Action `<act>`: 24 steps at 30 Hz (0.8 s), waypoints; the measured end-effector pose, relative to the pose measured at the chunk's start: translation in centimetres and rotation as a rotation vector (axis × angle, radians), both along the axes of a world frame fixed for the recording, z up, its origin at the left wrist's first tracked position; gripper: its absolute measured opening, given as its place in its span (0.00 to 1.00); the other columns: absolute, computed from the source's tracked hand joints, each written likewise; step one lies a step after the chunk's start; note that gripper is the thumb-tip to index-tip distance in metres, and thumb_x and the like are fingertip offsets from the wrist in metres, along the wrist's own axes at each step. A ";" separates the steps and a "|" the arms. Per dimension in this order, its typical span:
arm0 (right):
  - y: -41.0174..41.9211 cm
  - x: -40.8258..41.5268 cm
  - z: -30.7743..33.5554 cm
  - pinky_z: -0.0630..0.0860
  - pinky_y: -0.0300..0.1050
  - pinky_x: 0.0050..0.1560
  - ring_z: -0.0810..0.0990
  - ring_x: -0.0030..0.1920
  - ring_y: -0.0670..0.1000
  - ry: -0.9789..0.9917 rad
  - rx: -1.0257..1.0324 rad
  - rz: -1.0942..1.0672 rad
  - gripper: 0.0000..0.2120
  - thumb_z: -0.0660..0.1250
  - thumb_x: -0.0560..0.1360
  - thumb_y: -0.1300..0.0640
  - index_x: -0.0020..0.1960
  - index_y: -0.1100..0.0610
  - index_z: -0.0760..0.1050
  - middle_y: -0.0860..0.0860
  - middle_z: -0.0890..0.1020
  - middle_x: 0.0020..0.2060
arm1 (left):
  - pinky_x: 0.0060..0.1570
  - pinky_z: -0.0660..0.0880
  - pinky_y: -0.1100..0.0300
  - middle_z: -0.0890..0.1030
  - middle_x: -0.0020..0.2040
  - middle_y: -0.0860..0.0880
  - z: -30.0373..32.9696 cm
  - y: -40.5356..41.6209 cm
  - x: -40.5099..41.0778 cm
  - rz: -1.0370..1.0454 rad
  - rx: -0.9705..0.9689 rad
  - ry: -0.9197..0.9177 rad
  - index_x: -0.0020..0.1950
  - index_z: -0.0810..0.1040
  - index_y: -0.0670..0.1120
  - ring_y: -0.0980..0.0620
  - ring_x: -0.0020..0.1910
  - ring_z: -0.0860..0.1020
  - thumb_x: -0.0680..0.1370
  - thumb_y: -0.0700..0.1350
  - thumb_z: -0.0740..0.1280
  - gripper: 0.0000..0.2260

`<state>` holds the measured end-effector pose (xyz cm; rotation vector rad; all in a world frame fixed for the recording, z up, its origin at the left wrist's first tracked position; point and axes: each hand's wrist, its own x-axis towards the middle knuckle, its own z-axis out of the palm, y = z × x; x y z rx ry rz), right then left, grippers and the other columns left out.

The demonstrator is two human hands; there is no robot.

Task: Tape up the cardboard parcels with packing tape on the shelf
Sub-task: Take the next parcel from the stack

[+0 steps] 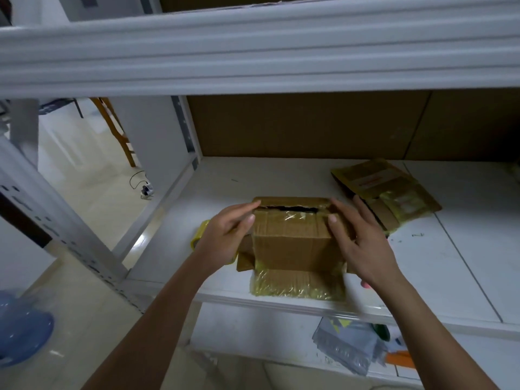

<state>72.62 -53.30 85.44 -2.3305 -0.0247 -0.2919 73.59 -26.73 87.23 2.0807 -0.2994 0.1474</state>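
On shelf (281, 178), parcel (292, 240) between hands (225, 240).

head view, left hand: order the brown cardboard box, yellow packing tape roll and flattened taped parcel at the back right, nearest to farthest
From the left hand:
1. Brown cardboard box, touched by the fingers on its left side.
2. Yellow packing tape roll, partly hidden just left of the hand; contact unclear.
3. Flattened taped parcel, back right, beyond the right hand.

Your white shelf (281, 175) bore a cardboard box (292, 243), a tape roll (201, 232), and a flattened parcel (388, 192).
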 end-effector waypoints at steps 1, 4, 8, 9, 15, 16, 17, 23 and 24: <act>0.1 0.1 -0.1 0.62 0.73 0.66 0.58 0.75 0.46 -0.013 -0.004 -0.009 0.30 0.44 0.71 0.23 0.69 0.29 0.61 0.44 0.57 0.78 | 0.62 0.75 0.61 0.75 0.60 0.64 0.2 0.2 0.0 0.004 -0.007 0.002 0.69 0.74 0.53 0.63 0.61 0.75 0.82 0.45 0.61 0.15; 0.5 0.1 -0.1 0.62 0.74 0.66 0.58 0.76 0.47 -0.028 -0.012 -0.034 0.29 0.44 0.71 0.23 0.69 0.30 0.62 0.43 0.58 0.78 | 0.54 0.74 0.74 0.73 0.58 0.69 0.9 0.9 0.0 0.019 -0.017 0.015 0.65 0.74 0.57 0.67 0.56 0.75 0.82 0.45 0.62 0.13; 1.3 -0.1 0.9 0.64 0.73 0.65 0.59 0.76 0.51 -0.066 -0.034 -0.071 0.24 0.46 0.73 0.26 0.67 0.29 0.61 0.44 0.58 0.77 | 0.48 0.72 0.78 0.73 0.56 0.70 1.6 2.5 0.4 0.024 -0.032 0.005 0.62 0.74 0.59 0.76 0.50 0.75 0.81 0.45 0.64 0.12; 1.6 -0.1 1.1 0.65 0.73 0.65 0.58 0.76 0.52 -0.096 -0.044 -0.089 0.25 0.47 0.74 0.27 0.68 0.31 0.62 0.46 0.59 0.77 | 0.47 0.72 0.78 0.74 0.56 0.69 1.7 3.1 0.5 0.030 -0.041 0.004 0.61 0.75 0.58 0.77 0.50 0.75 0.81 0.44 0.65 0.12; 6.1 -2.5 3.5 0.70 0.54 0.67 0.69 0.71 0.55 -0.412 0.021 -0.122 0.18 0.59 0.79 0.49 0.63 0.56 0.77 0.55 0.73 0.68 | 0.57 0.72 0.62 0.74 0.64 0.57 0.5 7.7 1.3 -0.028 0.185 0.204 0.64 0.75 0.58 0.58 0.63 0.71 0.72 0.48 0.76 0.22; 7.3 -3.1 3.8 0.71 0.47 0.65 0.74 0.66 0.53 -0.455 0.033 -0.093 0.16 0.60 0.78 0.52 0.60 0.57 0.79 0.54 0.76 0.64 | 0.57 0.71 0.63 0.73 0.65 0.56 0.2 8.3 1.4 -0.058 0.241 0.238 0.66 0.74 0.58 0.57 0.63 0.70 0.71 0.49 0.77 0.25; 8.6 -3.6 3.9 0.72 0.42 0.62 0.77 0.60 0.50 -0.477 0.047 -0.044 0.14 0.60 0.78 0.55 0.58 0.57 0.80 0.52 0.79 0.59 | 0.56 0.70 0.64 0.72 0.66 0.55 -0.1 8.7 1.6 -0.083 0.250 0.268 0.67 0.73 0.59 0.57 0.63 0.69 0.70 0.51 0.78 0.27; 15.1 -4.4 -1.0 0.78 0.45 0.42 0.79 0.42 0.45 -0.208 0.140 0.242 0.12 0.62 0.74 0.65 0.53 0.56 0.80 0.49 0.81 0.44 | 0.61 0.74 0.59 0.76 0.62 0.53 -1.4 10.0 2.0 -0.109 0.161 0.220 0.61 0.74 0.63 0.52 0.62 0.74 0.70 0.51 0.72 0.21; 15.7 -4.1 -2.3 0.78 0.46 0.43 0.79 0.43 0.47 -0.130 0.132 0.249 0.13 0.62 0.74 0.66 0.54 0.56 0.79 0.50 0.81 0.44 | 0.61 0.75 0.58 0.76 0.62 0.52 -1.6 10.4 2.1 -0.114 0.157 0.213 0.62 0.74 0.62 0.51 0.62 0.74 0.72 0.48 0.73 0.20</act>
